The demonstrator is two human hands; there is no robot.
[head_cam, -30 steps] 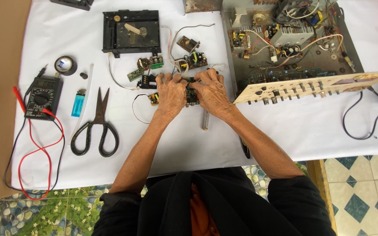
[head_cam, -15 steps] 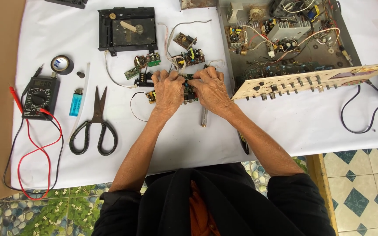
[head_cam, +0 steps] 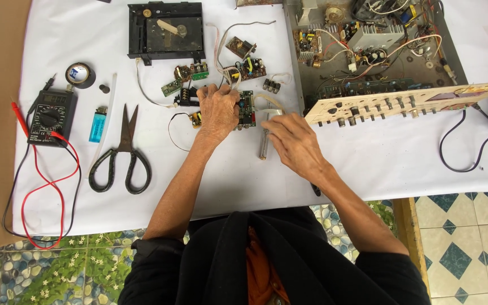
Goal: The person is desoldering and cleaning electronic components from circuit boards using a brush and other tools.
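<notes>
The left hand [head_cam: 218, 113] presses down on one green circuit board [head_cam: 247, 109] mid-surface, fingers closed over its edge; the right hand [head_cam: 292, 138] rests loosely curled beside one screwdriver [head_cam: 263, 141]. One scissors [head_cam: 122, 152], one multimeter [head_cam: 50, 116], one lighter [head_cam: 97, 125]. The open chassis [head_cam: 368, 51] is cut off at the top.

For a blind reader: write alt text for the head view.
A person's left hand rests on a small green circuit board while the right hand touches a clear tube-shaped tool on a white cloth. Scissors, a multimeter and an opened amplifier chassis lie around.
</notes>
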